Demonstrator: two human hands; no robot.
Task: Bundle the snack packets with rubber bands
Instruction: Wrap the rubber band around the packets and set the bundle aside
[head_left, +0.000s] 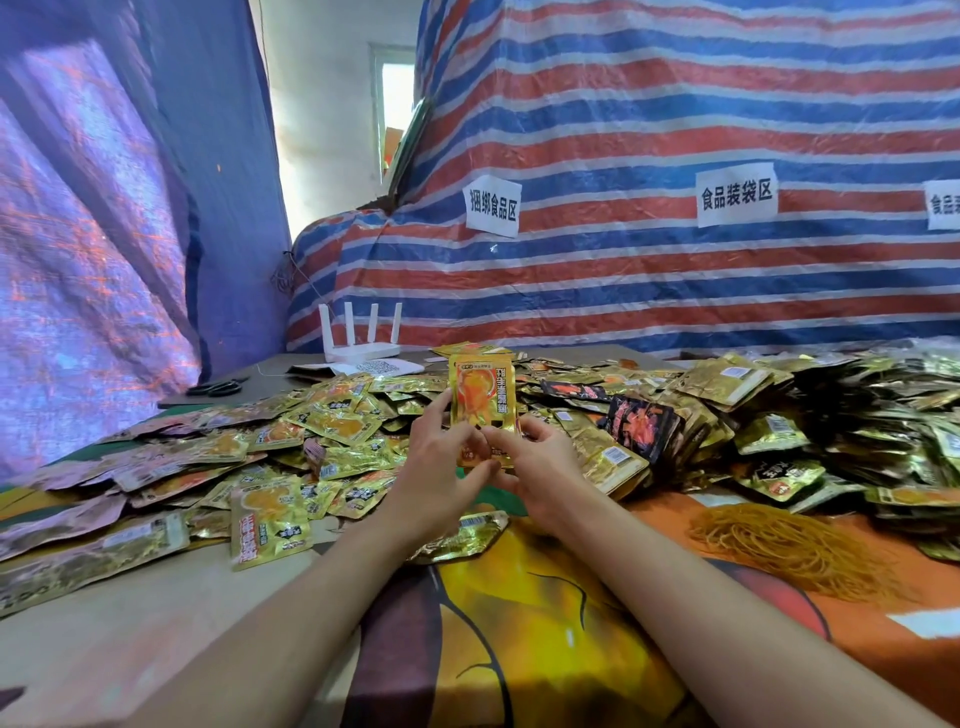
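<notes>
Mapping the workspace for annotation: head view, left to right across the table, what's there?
scissors → white router → upright gold packet → black packets → rubber band pile

Upright gold snack packet, loose rubber bands

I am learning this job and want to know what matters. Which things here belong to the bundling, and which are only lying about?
For the job: held packets in left hand and right hand; loose packets; rubber bands.
Lying about: router; scissors; paper signs.
</notes>
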